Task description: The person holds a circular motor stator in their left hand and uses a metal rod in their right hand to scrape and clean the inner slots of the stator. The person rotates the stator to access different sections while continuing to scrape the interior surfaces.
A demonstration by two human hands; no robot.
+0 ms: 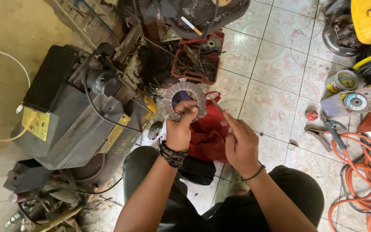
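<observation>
Fingers of left hand (180, 129) pinch slotted metal ring (183, 102) at its lower rim.

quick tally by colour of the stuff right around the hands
silver: 2, the slotted metal ring in the left hand and the thin strip in the right hand
red: 1, the cloth
total: 3

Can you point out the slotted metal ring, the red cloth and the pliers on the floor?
metal ring (198, 95): head view, on its right rim above the thumb.
red cloth (207, 133): head view, on the folds between the hands.
pliers (332, 129): head view, on the joint near the handles.
</observation>
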